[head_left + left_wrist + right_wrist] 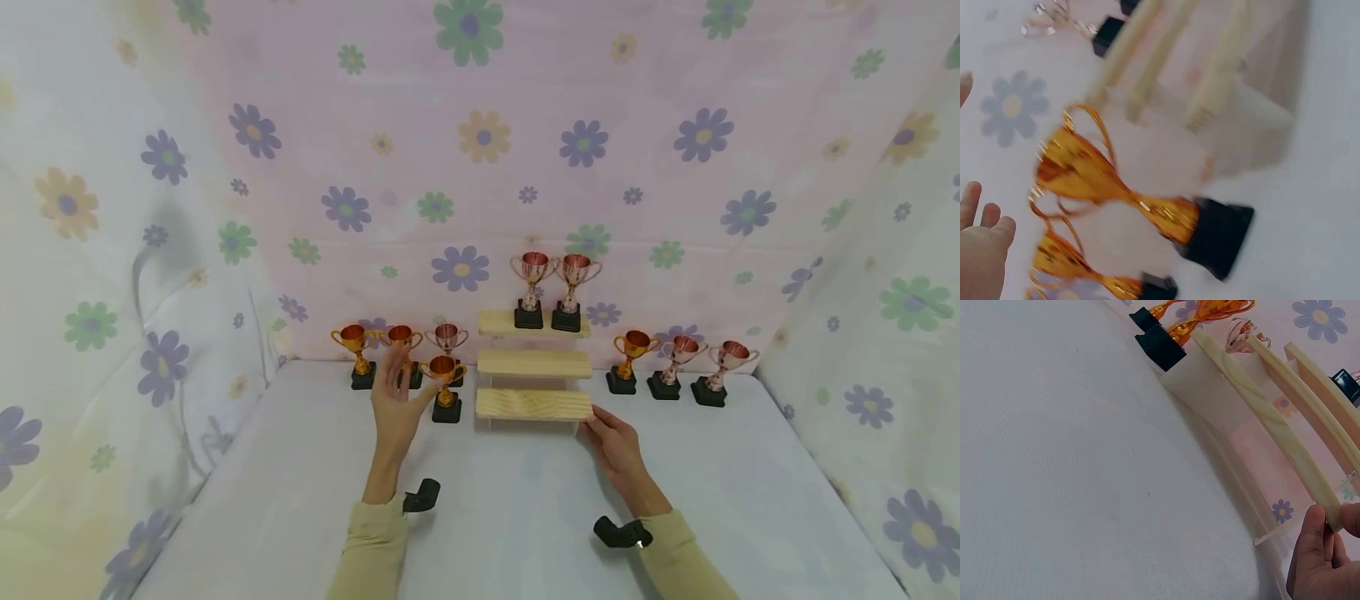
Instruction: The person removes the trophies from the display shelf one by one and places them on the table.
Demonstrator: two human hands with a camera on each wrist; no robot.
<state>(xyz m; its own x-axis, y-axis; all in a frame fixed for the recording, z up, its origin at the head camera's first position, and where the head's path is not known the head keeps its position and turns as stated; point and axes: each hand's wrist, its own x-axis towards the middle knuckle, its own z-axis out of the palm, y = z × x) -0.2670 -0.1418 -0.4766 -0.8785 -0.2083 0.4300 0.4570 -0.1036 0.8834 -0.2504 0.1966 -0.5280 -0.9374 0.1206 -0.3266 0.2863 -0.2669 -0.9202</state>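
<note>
A three-step wooden display stand (534,405) stands mid-table, with two rose-gold trophies (529,287) on its top step. My right hand (617,450) pinches the right end of the lowest step; in the right wrist view, thumb and fingertips (1314,520) close on the edge of that board (1285,434). Left of the stand, my left hand (395,406) is beside the front gold trophy (446,392), fingers raised and fairly straight. The left wrist view has that gold trophy (1116,181) upright on its black base, with a gap between it and the fingers.
Behind my left hand stand two more gold trophies (360,357) and a rose-gold one (447,335). Right of the stand is a row with a gold trophy (630,358) and two rose-gold trophies (675,367). Flowered cloth (480,167) walls the white table (510,517) at back and sides.
</note>
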